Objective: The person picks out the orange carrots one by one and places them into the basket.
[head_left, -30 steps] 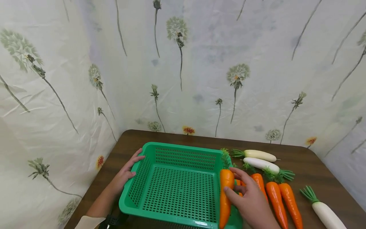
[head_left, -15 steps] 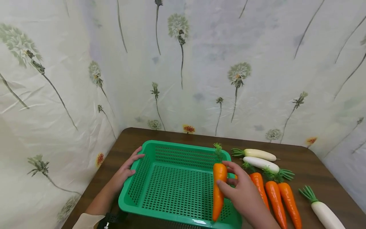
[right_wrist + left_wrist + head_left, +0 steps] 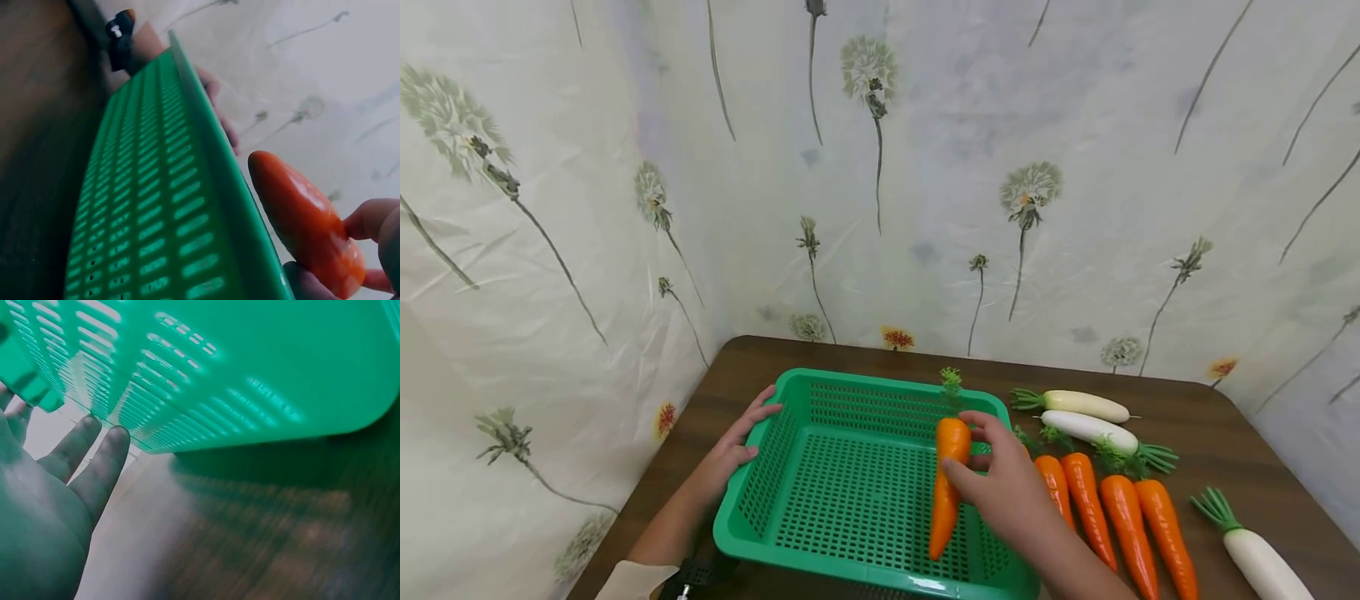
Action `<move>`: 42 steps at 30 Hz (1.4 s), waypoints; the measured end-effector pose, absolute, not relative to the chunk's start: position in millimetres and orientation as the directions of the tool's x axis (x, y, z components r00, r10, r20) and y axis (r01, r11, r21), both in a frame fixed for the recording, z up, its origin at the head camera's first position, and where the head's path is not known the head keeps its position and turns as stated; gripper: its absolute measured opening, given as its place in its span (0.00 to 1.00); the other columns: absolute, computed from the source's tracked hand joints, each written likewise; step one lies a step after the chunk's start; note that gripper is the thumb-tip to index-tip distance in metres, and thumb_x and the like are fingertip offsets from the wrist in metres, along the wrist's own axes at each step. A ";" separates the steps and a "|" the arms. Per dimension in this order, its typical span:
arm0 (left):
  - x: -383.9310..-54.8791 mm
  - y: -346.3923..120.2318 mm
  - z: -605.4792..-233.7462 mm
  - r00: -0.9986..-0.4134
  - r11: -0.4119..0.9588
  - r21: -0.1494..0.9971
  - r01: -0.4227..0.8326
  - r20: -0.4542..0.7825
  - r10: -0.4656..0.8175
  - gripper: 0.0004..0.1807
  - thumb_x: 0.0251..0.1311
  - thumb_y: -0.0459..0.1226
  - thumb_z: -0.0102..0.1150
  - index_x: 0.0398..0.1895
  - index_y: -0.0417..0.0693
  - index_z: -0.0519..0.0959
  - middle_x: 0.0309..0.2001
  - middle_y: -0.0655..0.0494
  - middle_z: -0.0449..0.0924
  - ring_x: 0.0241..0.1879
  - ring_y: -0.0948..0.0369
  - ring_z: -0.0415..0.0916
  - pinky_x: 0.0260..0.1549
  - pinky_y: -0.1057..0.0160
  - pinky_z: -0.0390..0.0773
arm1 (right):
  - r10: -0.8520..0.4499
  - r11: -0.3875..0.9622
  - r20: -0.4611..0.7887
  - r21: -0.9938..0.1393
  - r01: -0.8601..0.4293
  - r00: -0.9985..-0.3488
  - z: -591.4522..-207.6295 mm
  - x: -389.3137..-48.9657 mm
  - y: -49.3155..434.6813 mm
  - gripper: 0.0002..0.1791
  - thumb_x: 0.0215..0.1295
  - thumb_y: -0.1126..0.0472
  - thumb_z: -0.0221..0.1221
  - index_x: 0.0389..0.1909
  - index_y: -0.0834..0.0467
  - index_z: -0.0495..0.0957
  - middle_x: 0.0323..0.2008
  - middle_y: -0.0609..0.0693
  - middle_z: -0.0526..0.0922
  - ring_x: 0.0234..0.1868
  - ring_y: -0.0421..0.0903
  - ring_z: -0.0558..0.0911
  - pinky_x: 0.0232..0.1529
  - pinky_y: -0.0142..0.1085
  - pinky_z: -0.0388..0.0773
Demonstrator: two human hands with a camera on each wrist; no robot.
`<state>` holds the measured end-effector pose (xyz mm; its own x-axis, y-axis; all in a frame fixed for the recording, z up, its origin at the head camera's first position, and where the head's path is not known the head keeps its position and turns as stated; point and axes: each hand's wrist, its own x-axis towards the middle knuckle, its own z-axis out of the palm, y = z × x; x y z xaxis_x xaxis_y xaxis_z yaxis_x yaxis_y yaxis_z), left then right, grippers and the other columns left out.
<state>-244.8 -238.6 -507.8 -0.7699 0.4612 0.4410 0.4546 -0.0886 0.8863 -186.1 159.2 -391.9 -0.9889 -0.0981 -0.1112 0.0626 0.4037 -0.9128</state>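
Observation:
My right hand (image 3: 1007, 483) pinches an orange carrot (image 3: 949, 487) with a green leafy top between thumb and fingers. The carrot hangs upright, tip down, over the right part of a green perforated basket (image 3: 880, 384); in the right wrist view it appears above the rim, apart from it. At the basket's left side, my left hand (image 3: 733, 450) rests with its fingers laid over the rim. The left wrist view shows that hand (image 3: 47, 512) with nearly straight fingers beside the slotted wall (image 3: 281, 362). Inside the basket only the slotted bottom shows.
Right of the basket lie several carrots (image 3: 1123, 521) in a row, one partly behind my right arm. Beyond them are a cream radish (image 3: 1082, 405) and a white radish (image 3: 1086, 427). Another white radish (image 3: 1262, 562) lies near the table's (image 3: 1210, 433) right edge.
My right hand has carried the carrot leftward from the basket's right rim to over its inside. Another carrot behind that hand shows more. The left hand has stayed at the rim.

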 end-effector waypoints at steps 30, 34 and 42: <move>-244.7 -239.0 -508.3 -0.805 -0.076 0.917 0.392 0.382 0.454 0.33 0.65 0.24 0.36 0.76 0.25 0.55 0.87 0.49 0.32 0.79 0.76 0.40 0.64 0.70 0.65 | -0.242 0.215 -0.176 -0.969 0.124 -0.954 -383.5 -227.9 99.8 0.33 0.71 0.62 0.63 0.74 0.53 0.63 0.67 0.63 0.68 0.48 0.55 0.86 0.42 0.47 0.88; -243.7 -238.3 -507.6 -0.807 -0.071 0.915 0.397 0.385 0.448 0.33 0.65 0.24 0.36 0.75 0.24 0.55 0.86 0.45 0.31 0.79 0.76 0.41 0.64 0.71 0.64 | -0.247 0.221 -0.175 -0.968 0.121 -0.953 -385.1 -232.9 94.7 0.33 0.71 0.62 0.63 0.73 0.53 0.63 0.68 0.63 0.67 0.47 0.56 0.86 0.42 0.48 0.88; -246.1 -237.3 -507.2 -0.771 -0.092 0.890 0.447 0.435 0.464 0.31 0.67 0.23 0.35 0.75 0.23 0.55 0.86 0.50 0.35 0.80 0.77 0.39 0.66 0.72 0.61 | -0.294 0.166 -0.160 -0.979 0.115 -0.942 -390.9 -241.0 85.8 0.32 0.71 0.64 0.63 0.72 0.55 0.63 0.67 0.65 0.66 0.46 0.56 0.86 0.43 0.48 0.88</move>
